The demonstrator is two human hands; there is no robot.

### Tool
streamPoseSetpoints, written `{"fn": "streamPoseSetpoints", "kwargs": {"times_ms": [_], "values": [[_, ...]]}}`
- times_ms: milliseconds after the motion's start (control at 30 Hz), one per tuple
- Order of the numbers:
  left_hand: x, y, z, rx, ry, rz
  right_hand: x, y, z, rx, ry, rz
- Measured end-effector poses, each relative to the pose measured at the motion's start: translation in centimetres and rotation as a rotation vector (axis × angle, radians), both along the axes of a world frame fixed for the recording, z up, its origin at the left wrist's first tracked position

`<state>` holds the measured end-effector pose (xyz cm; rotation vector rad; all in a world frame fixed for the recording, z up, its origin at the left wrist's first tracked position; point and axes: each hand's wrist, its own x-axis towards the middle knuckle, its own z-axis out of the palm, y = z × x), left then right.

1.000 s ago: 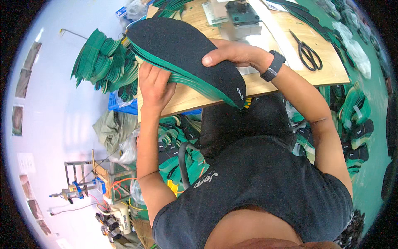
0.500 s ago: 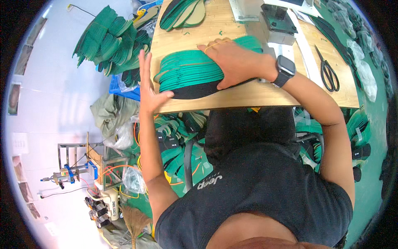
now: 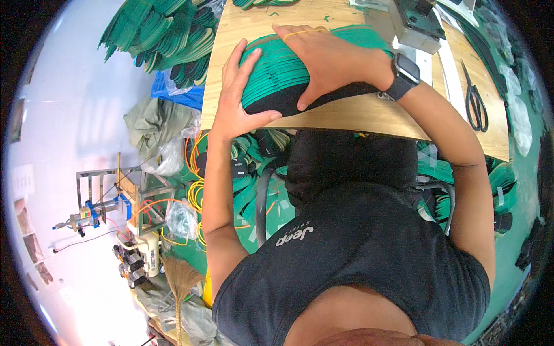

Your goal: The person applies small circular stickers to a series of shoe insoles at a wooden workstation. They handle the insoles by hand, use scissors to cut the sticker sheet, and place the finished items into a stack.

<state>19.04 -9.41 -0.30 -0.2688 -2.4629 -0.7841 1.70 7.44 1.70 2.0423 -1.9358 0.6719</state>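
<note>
A thick stack of green insoles [image 3: 271,74], with a black one along its near side, lies on the wooden table in front of me. My right hand [image 3: 332,63] spans it from above, thumb on the near side and fingers over the far side. Around the left end curves my left hand [image 3: 236,98], its fingers touching the end and its thumb along the black face. A yellow band circles a finger of the right hand. The far fingertips of that hand are partly hidden behind the stack.
The table [image 3: 231,124] has its near edge just before my lap. Black scissors [image 3: 476,106] lie at its right, beside a metal block-shaped device [image 3: 416,26]. More green insoles [image 3: 156,32] are piled at the far left, above a blue crate [image 3: 179,95]. A broom [image 3: 182,277] stands lower left.
My left hand has gone from upright and spread beside the stack to curved around its left end. The right hand keeps its hold. The whole view has shifted somewhat.
</note>
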Motion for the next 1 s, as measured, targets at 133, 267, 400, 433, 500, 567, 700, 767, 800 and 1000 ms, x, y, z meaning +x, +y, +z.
{"fn": "streamPoseSetpoints", "kwargs": {"times_ms": [133, 267, 400, 433, 500, 567, 700, 767, 800, 1000], "values": [[0.4, -0.8, 1.1, -0.091, -0.064, -0.043, 0.2, 0.1, 1.1, 0.178, -0.090, -0.015], [-0.1, -2.9, 2.2, 0.803, 0.104, -0.018, 2.0, 2.4, 3.7, 0.041, -0.148, 0.152], [-1.3, 1.2, 6.4, 0.576, -0.002, -0.290, 5.1, 5.4, 8.4, 0.121, -0.378, 0.463], [-2.0, 2.2, 7.1, 0.516, -0.005, -0.450, 5.5, 6.1, 8.8, 0.167, -0.434, 0.519], [-2.8, 3.8, 8.0, 0.390, -0.012, -0.750, 6.0, 7.0, 8.7, 0.233, -0.604, 0.638], [-2.6, 4.5, 8.2, 0.470, -0.083, -0.839, 6.4, 8.0, 9.0, 0.288, -0.712, 0.722], [-3.7, 7.8, 6.4, 0.790, 0.008, -0.831, 6.1, 9.9, 8.5, 0.297, -0.725, 0.649], [-3.0, 11.0, 8.0, 0.991, 0.094, -0.573, 5.9, 10.1, 8.2, 0.303, -0.768, 0.604], [-3.0, 9.0, 8.3, 0.910, 0.200, -0.643, 6.1, 10.2, 8.4, 0.213, -0.684, 0.589], [0.4, -0.1, 12.7, 0.466, -0.001, -0.271, 4.3, 13.1, 8.9, -0.194, -0.232, 0.143]]}}
